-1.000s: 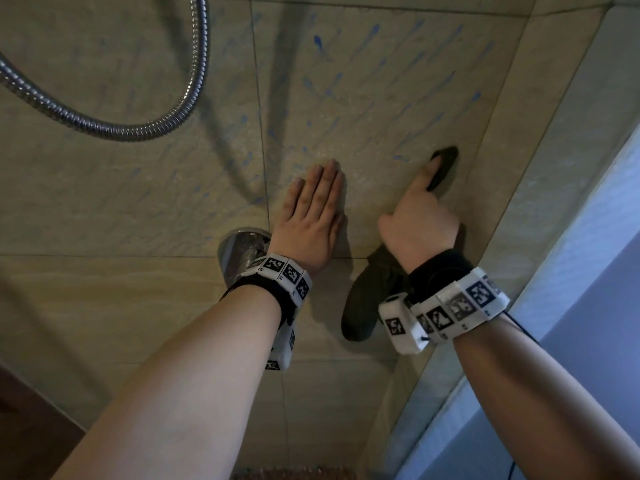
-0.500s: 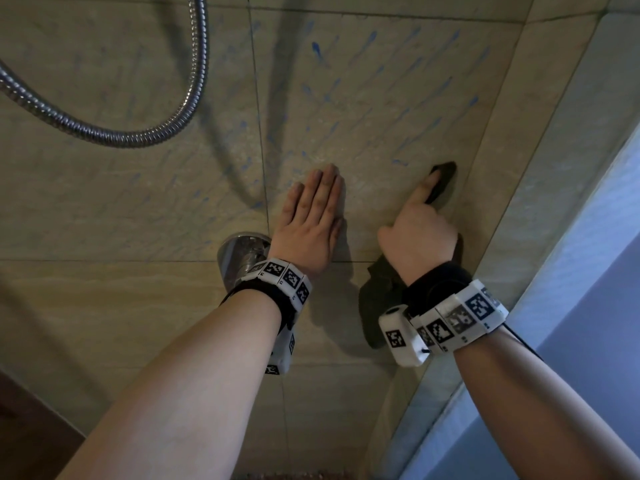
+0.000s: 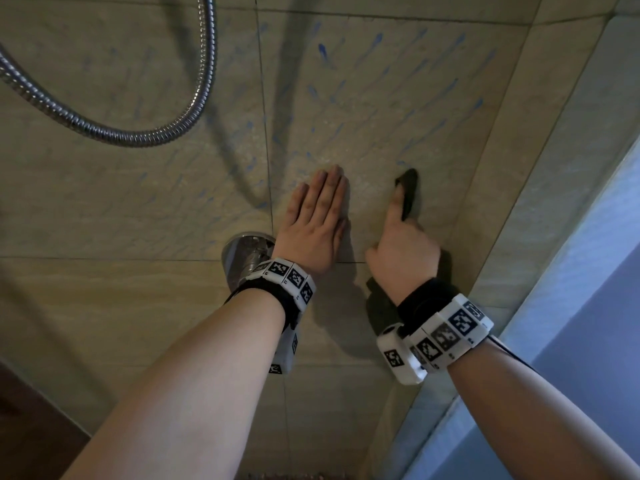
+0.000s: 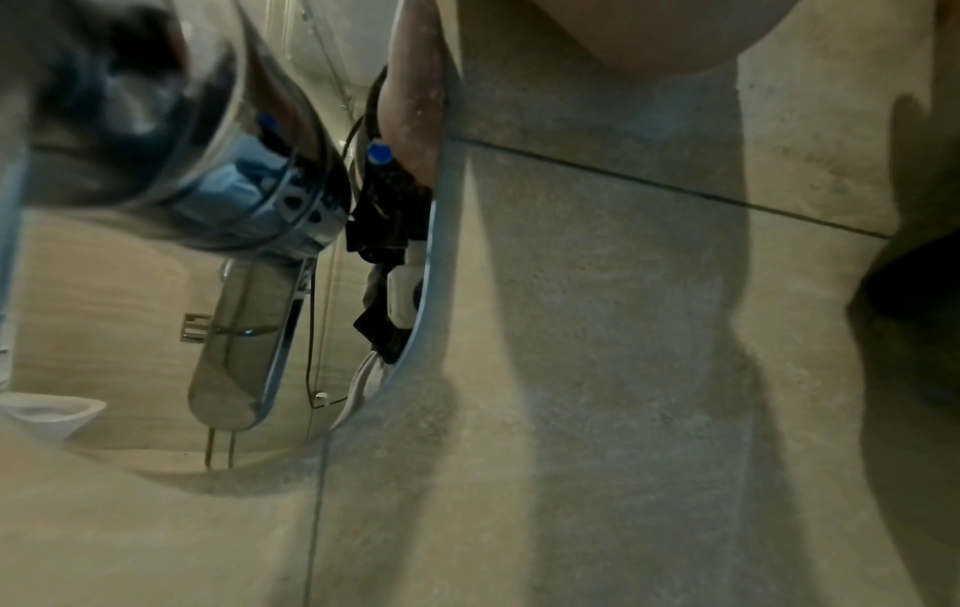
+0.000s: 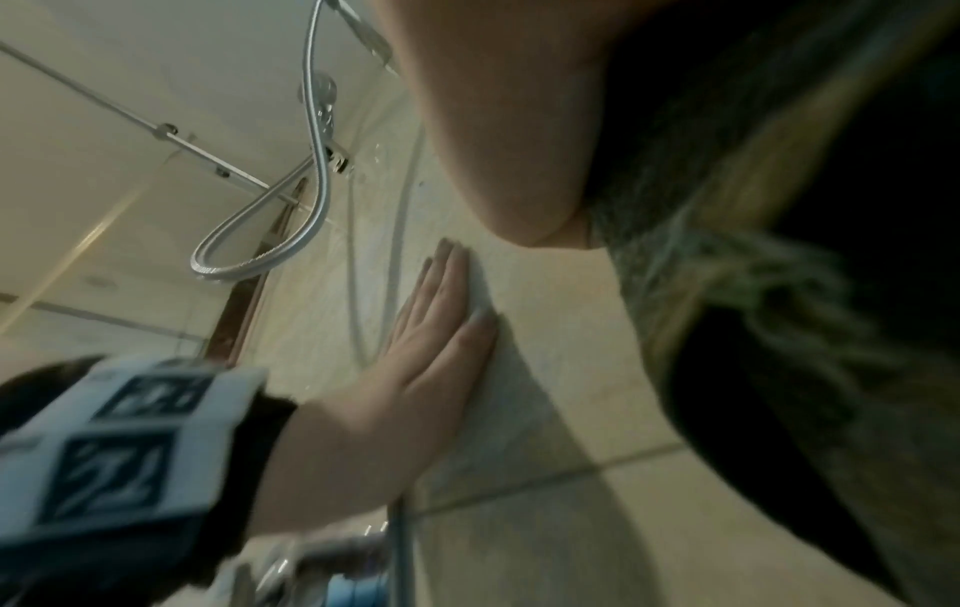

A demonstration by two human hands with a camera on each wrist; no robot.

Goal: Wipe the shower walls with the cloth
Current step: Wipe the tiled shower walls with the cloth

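The beige tiled shower wall point(image 3: 381, 98) carries blue streaks point(image 3: 323, 51) of cleaner above my hands. My left hand point(image 3: 317, 223) lies flat on the wall with straight fingers, also seen in the right wrist view point(image 5: 442, 328). To its right, my right hand point(image 3: 403, 247) grips a dark cloth point(image 3: 410, 190) and presses it against the tile. The cloth's tip sticks out above the index finger and its tail hangs below the wrist. In the right wrist view the cloth point(image 5: 779, 287) fills the right side under the palm.
A chrome shower hose point(image 3: 145, 136) loops across the wall at upper left. A chrome mixer valve point(image 3: 244, 252) juts out just left of my left wrist. The side wall point(image 3: 519, 168) meets the back wall at the right, with a pale panel point(image 3: 588, 237) beyond it.
My right hand has slid the cloth down and a little left along the wall. The left hand has stayed flat in place.
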